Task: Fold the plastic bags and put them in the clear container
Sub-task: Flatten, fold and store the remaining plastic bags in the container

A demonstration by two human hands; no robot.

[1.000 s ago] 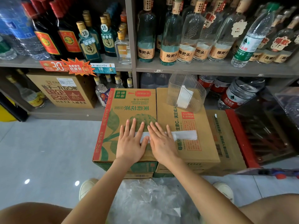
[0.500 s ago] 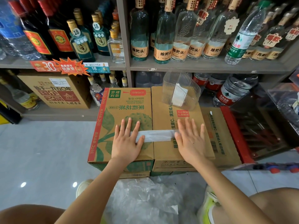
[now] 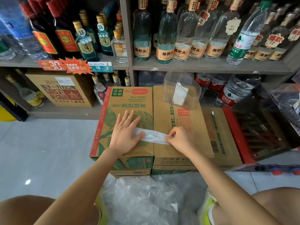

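A: Look of the plastic bag (image 3: 151, 137)?
B: Narrow whitish strip, maybe folded lengthwise; lies across two cardboard boxes (image 3: 162, 114).
A: Held how?
B: Pressed flat under left hand (image 3: 125, 135), fingers spread; pinched by right hand (image 3: 182, 138), fingers curled.

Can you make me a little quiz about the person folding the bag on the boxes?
1. True or false: the left hand lies flat on the strip.
2. What does the right hand do to the strip? A pinches its end; B presses it flat; C stays off it.
3. Fill in: the container already holds a folded ____.
Key: 1 true; 2 A; 3 bag.
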